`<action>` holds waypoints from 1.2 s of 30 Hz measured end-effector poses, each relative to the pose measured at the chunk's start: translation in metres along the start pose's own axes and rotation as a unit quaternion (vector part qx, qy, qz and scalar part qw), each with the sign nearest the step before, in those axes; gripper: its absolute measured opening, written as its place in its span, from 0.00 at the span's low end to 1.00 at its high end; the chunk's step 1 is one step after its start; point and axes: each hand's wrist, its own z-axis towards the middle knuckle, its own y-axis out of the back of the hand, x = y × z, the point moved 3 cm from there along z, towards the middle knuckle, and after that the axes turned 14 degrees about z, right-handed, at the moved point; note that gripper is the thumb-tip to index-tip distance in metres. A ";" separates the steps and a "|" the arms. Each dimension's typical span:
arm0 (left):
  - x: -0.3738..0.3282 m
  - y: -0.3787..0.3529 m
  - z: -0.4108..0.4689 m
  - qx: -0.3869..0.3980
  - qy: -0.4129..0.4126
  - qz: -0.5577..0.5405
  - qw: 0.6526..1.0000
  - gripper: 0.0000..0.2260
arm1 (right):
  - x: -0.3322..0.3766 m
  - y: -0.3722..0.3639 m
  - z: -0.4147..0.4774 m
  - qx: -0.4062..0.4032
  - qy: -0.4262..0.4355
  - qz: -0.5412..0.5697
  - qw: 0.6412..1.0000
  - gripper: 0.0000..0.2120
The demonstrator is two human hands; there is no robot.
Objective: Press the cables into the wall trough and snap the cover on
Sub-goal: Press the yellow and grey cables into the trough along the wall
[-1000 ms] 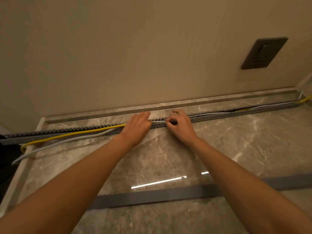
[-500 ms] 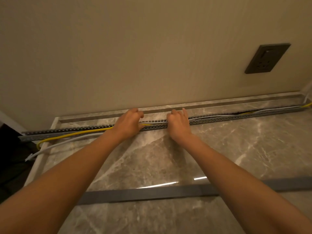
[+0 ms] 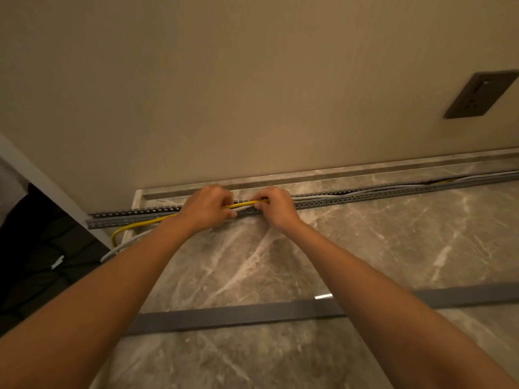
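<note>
A long grey slotted cable trough [image 3: 365,198] lies along the marble surface near the wall. A yellow cable [image 3: 140,224] and a grey cable [image 3: 123,245] run in it on the right and hang out of it on the left. My left hand [image 3: 206,207] and my right hand [image 3: 276,206] sit side by side over the trough's middle, both pinching the yellow cable, which spans the short gap between them just above the slots. The grey trough cover [image 3: 238,314] lies flat on the marble, near me, under my forearms.
A marble top [image 3: 379,248] with a raised back ledge meets a beige wall. A dark wall socket [image 3: 477,94] is at the upper right. The marble's left edge drops to a dark area [image 3: 42,262].
My hands have shifted left along the trough and closed on the yellow cable, lifting a short span of it between them. The view has also panned left.
</note>
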 end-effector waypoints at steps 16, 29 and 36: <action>0.007 0.008 0.014 -0.064 -0.018 -0.008 0.998 0.05 | -0.002 -0.007 0.005 -0.078 -0.070 0.023 0.994 0.07; 0.007 -0.006 0.015 -0.032 0.002 -0.051 0.998 0.08 | -0.011 -0.003 0.005 -0.031 -0.073 0.048 0.996 0.08; -0.009 -0.006 0.019 -0.023 -0.018 0.098 0.995 0.08 | -0.013 0.005 -0.003 -0.051 0.022 -0.089 0.994 0.06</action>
